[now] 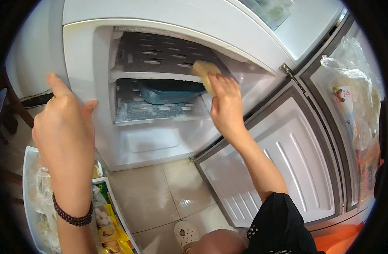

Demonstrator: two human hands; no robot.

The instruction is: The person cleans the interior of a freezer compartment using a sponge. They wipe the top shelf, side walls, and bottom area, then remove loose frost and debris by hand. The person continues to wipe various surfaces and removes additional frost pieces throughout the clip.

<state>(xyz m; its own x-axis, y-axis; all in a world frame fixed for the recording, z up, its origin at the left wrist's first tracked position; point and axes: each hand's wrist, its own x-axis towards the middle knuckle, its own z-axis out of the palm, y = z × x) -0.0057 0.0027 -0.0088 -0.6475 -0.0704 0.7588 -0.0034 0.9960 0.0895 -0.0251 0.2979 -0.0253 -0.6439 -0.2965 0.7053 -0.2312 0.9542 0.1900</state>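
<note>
My right hand (226, 101) holds a tan sponge or folded cloth (207, 74) against the front edge of a freezer shelf (155, 75), near its right side. My left hand (67, 117) grips the left side wall of the freezer cabinet (82, 63), thumb on the front face and a finger around the outside. Below the upper shelf, a blue plastic basin (171, 94) rests on the lower freezer shelf (136, 111). Frost whitens parts of both shelves. The compartment floor (152, 141) is white plastic.
The freezer door (276, 162) hangs open at right, beside another open door (317, 76) holding plastic bags (355, 95). Two freezer drawers (32, 203) with bagged food (113, 231) stand on the tiled floor (146, 197) at left. An orange bag (336, 238) lies at lower right.
</note>
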